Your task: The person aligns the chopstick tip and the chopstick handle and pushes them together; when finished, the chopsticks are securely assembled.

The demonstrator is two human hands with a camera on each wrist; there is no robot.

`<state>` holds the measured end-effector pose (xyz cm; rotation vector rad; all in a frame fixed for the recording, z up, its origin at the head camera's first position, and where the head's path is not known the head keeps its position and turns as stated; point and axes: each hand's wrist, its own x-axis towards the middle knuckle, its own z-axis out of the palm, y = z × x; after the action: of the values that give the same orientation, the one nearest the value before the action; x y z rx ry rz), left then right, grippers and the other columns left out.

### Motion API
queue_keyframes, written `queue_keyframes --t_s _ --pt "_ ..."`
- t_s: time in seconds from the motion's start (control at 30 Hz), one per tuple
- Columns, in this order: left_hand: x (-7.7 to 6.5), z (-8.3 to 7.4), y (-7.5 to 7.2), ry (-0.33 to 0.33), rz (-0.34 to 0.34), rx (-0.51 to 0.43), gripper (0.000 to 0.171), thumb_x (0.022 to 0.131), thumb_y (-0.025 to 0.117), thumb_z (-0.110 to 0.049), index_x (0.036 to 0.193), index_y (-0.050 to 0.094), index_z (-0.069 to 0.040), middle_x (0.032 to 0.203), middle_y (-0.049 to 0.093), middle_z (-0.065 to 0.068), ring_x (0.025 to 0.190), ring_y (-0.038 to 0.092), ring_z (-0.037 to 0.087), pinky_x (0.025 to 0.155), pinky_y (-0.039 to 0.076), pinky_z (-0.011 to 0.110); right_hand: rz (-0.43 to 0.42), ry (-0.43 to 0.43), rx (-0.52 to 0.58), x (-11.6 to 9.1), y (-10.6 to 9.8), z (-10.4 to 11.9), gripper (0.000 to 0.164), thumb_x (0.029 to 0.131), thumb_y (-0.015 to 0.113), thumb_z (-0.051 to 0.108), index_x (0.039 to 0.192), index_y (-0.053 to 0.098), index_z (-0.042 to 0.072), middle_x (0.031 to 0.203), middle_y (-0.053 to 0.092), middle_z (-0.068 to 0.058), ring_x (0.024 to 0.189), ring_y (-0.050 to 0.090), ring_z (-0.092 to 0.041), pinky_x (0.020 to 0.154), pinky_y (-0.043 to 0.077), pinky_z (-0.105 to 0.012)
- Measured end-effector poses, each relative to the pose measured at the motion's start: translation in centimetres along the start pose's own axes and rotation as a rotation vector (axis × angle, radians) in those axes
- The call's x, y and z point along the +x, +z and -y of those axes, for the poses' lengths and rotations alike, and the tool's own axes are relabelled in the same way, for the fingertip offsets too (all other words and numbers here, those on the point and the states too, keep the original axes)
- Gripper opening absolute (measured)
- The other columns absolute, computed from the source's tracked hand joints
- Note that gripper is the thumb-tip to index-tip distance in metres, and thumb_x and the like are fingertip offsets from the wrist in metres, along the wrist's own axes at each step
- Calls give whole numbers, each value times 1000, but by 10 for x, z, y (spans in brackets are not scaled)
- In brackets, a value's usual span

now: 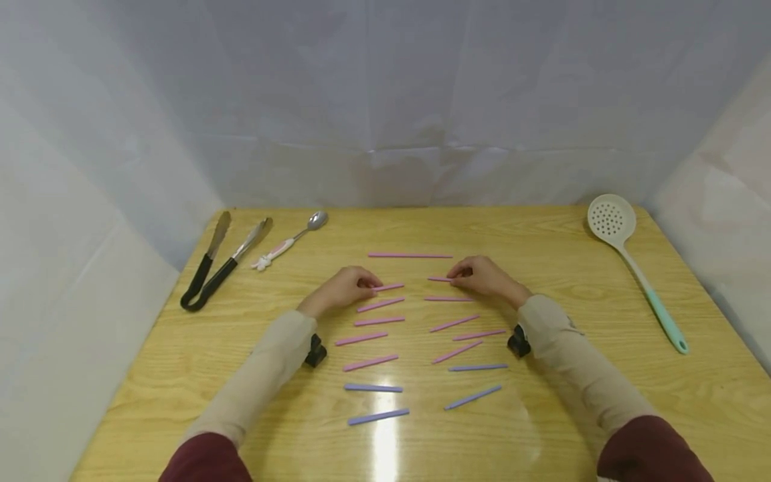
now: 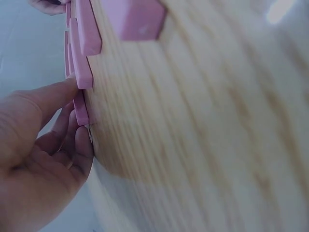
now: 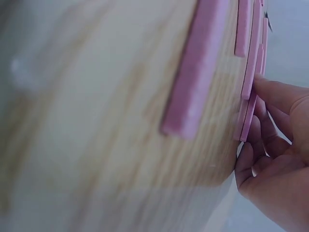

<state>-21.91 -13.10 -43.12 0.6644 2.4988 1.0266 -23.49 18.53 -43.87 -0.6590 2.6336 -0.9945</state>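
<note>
Two columns of short, thin sticks lie on the table, pink ones farther off and blue-violet ones nearer. My left hand (image 1: 346,288) pinches the end of a pink stick (image 1: 390,286) at the top of the left column. In the left wrist view, thumb and fingers close round that stick's end, low to the tabletop. At the top of the right column, my right hand (image 1: 484,276) pinches another pink stick (image 1: 438,278), its outer end hidden by the fingers. Beyond both hands lies a longer pink line (image 1: 409,255); I cannot tell if it is one stick or two.
Black-handled tongs (image 1: 211,274) and a spoon with a rabbit-shaped handle end (image 1: 289,242) lie at the left. A skimmer (image 1: 626,251) with a mint handle lies at the right. Blue-violet sticks (image 1: 378,416) are near the front. White sheeting (image 1: 397,100) stands behind the table.
</note>
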Motion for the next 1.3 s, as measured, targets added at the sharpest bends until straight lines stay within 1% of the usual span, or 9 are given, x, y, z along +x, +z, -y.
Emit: queue_keyframes --t_s 0.13,0.23,0.43,0.53,0.67,0.87,0.97,1.13,1.3 --pt "0 -1 -1 15 0 8 21 93 59 -5 110 66 4 104 66 14 96 59 23 87 49 36 -8 3 -3 0 0 0 15 91 64 9 100 71 0 99 67 -13 87 56 -21 77 45 -32" --pt "-1 0 -1 19 -5 11 21 93 59 -7 111 66 2 104 66 13 96 59 22 87 49 36 -21 0 2 -1 1 1 14 90 64 9 99 71 0 98 67 -13 89 58 -22 79 47 -35" --pt "1 1 0 24 -25 -3 23 95 58 -12 113 66 0 106 65 12 99 58 23 90 47 38 -34 2 67 -6 6 10 15 91 64 12 100 70 1 97 67 -11 90 59 -23 83 50 -39" --pt "2 1 0 22 -26 -25 24 95 58 -13 115 65 -1 108 65 11 101 58 24 92 47 39 -42 -20 93 -6 8 15 16 92 63 11 102 69 1 97 66 -11 90 59 -22 81 50 -39" --pt "3 -1 1 23 -30 -52 24 95 59 -14 115 65 -3 109 65 9 101 58 22 93 47 38 -51 -60 91 -5 11 21 16 92 62 9 103 68 0 97 66 -11 88 59 -22 80 51 -37" --pt "4 -5 3 30 -36 -89 23 95 59 -15 115 65 -5 106 65 7 96 57 19 86 48 33 -50 -65 117 -4 13 29 14 92 62 6 102 68 0 96 66 -11 86 59 -21 79 51 -34" --pt "4 -6 3 17 -35 -106 23 94 60 -15 114 66 -6 104 64 7 94 58 19 82 50 30 -48 -64 123 -3 14 31 14 92 61 6 103 68 0 95 65 -11 85 59 -20 77 50 -32" --pt "3 -7 3 -16 -34 -129 23 94 60 -14 114 66 -7 103 63 6 92 57 19 77 50 28 -42 -70 135 -4 13 32 15 93 60 8 104 68 0 96 65 -11 85 58 -21 77 50 -33" --pt "3 -9 3 -4 -42 -125 22 95 59 -14 113 66 -6 103 63 8 91 57 19 73 50 27 -49 -71 119 -3 13 30 15 93 60 7 104 68 1 97 65 -11 87 59 -21 79 50 -35"
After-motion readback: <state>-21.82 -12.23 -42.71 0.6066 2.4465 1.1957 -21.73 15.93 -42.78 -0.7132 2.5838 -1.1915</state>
